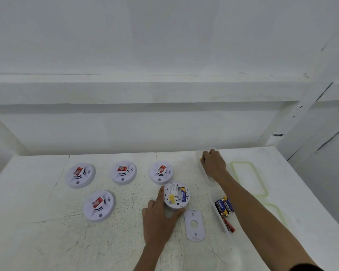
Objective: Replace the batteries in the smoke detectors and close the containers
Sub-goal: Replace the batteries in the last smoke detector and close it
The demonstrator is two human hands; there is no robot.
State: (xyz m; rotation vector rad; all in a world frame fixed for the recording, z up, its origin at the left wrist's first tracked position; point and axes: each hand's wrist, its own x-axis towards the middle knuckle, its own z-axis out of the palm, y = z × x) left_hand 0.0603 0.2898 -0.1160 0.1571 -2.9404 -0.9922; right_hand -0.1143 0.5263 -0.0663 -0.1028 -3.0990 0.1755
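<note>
Smoke detector (176, 195) lay on its face near the middle of the white surface (47, 241), its back open with one blue battery showing in the bay. Its loose backplate (194, 225) lay flat just beside it, toward the near edge. Four more detectors sat face up to the left: three in a row at (80, 175), (123, 172) and (161, 172), and one nearer at (99, 205). Wide bare room lay along the near left of the surface.

To the right, a clear container (218, 216) held several batteries (224, 206), blue-and-yellow ones and a red one. A second clear container (201, 163) stood farther back, close to the far edge. Two green-rimmed lids, at (249, 178) and (276, 214), lay flat beyond them toward the right edge.

The left hand (159, 218) rested on the surface, its grip clamped around the open detector's rim, thumb on one side and fingers on the other. The right hand (213, 163) reached across with arm extended into the far container, knuckles up; whether its grip was apart or together could not be told.
</note>
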